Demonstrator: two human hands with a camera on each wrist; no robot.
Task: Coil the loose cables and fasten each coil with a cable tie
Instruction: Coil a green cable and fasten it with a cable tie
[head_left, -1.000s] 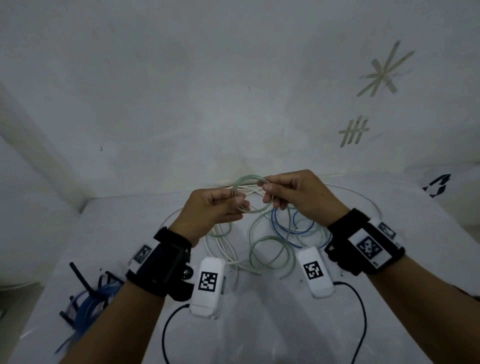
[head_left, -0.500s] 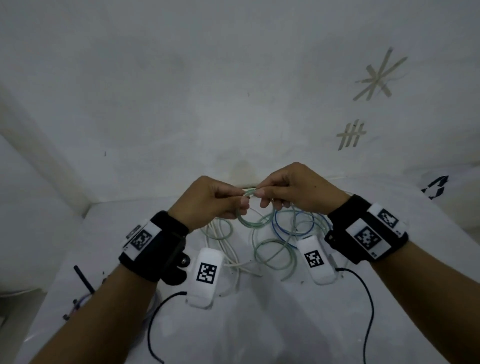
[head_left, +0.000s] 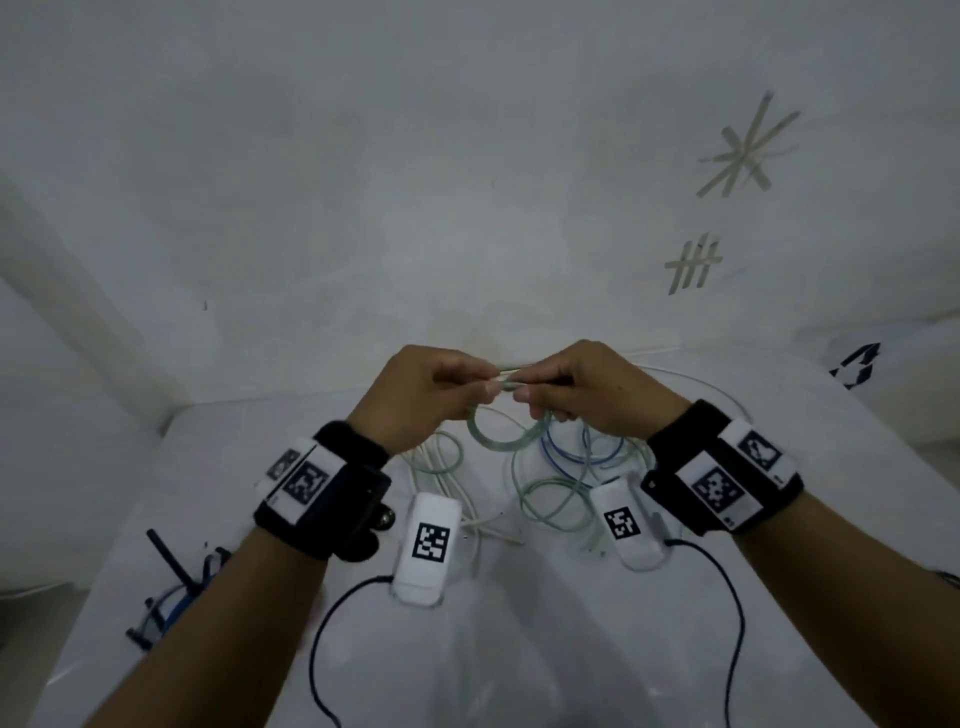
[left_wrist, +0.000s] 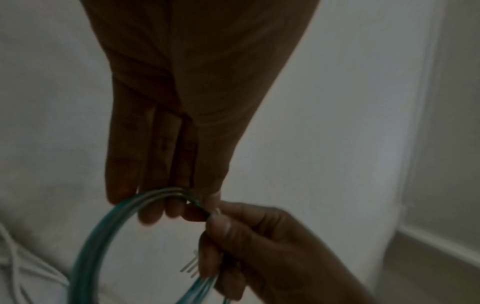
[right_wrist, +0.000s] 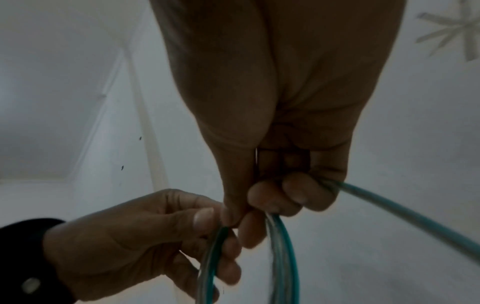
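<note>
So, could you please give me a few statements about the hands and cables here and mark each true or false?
1. Both hands hold the green coil. True.
2. The left hand rests flat on the table. False: it is raised, pinching the coil.
3. A blue cable lies under the right hand. True.
4. The green coil lies on the table. False: it hangs from the hands.

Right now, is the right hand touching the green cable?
Touching. The right wrist view shows the right hand with its fingers curled round the green cable, no gap between them.
</note>
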